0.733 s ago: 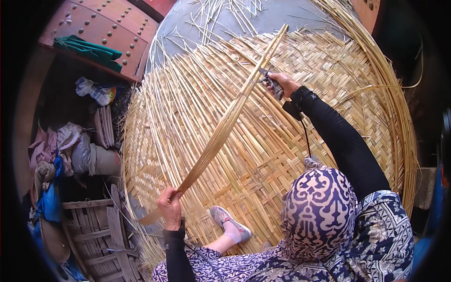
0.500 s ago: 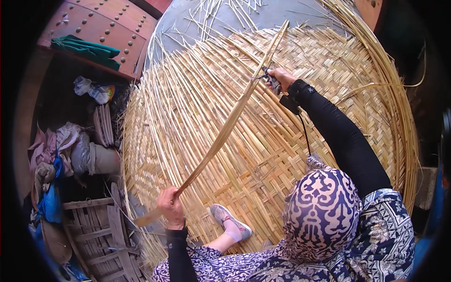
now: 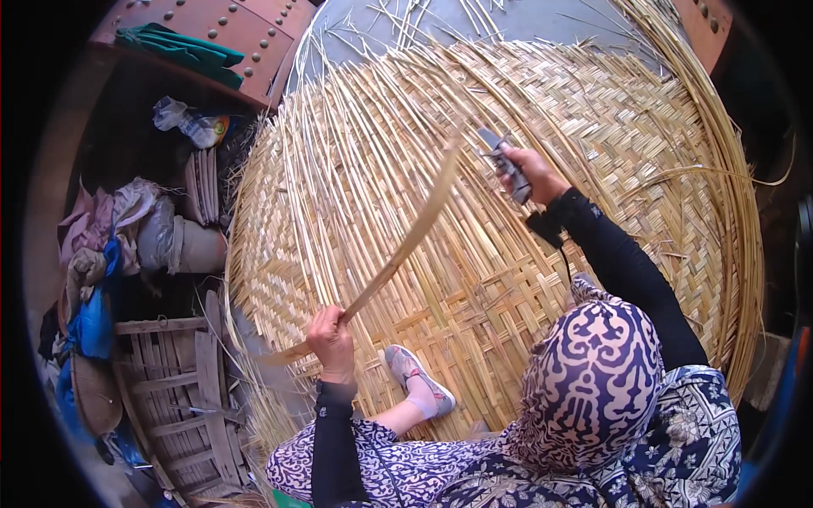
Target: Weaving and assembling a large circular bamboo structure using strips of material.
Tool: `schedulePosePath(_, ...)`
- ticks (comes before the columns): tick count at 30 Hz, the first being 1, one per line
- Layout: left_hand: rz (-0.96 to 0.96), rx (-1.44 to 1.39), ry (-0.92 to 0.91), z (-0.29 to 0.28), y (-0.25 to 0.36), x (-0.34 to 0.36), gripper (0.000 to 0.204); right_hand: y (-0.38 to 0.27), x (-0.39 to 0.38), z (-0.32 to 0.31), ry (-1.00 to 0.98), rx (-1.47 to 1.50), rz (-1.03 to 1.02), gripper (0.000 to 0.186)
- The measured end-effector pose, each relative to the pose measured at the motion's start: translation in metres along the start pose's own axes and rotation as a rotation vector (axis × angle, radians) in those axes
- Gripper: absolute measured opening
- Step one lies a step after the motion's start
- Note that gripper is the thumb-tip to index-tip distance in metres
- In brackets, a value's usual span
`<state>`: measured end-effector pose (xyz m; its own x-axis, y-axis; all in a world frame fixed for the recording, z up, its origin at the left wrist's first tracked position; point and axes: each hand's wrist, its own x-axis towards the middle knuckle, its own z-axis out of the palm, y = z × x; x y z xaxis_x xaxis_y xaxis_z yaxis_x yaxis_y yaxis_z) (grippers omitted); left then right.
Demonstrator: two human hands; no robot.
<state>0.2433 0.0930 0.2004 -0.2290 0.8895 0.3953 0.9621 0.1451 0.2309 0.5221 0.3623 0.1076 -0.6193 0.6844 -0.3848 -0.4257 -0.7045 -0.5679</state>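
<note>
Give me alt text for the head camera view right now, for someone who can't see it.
A person's left hand grips a long, flat, tan strip that slants over a large woven mat, while the right hand holds a bladed tool near the strip's far end. One shoe rests on the mat.

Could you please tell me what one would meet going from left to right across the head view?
Blue bundle, slatted wooden frame, left hand, shoe, right hand, long bundle of stems.
</note>
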Motion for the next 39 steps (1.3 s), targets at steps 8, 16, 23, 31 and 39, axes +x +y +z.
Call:
schedulePosePath(8, -0.211, -0.18, 0.001, -0.007, 0.002, 0.0, 0.011, 0.003, 0.007, -0.004, 0.005, -0.175, -0.054, 0.021)
schedulePosePath(16, -0.348, -0.419, -0.112, -0.031, -0.007, -0.035, 0.01, 0.024, 0.049, 0.055, -0.279, 0.268, 0.002, 0.026)
schedulePosePath(23, -0.515, -0.514, -0.291, -0.033, -0.031, -0.065, 0.014, 0.011, 0.026, 0.119, -0.435, 0.429, -0.068, 0.018)
schedulePosePath(31, -0.234, -0.45, -0.634, -0.044, 0.008, 0.053, 0.05, 0.003, -0.038, 0.12, -0.364, -0.203, -0.366, 0.023)
schedulePosePath(39, 0.079, -0.623, -0.246, 0.009, 0.127, 0.163, 0.051, 0.024, -0.079, 0.098, -0.311, -0.303, -0.388, 0.036)
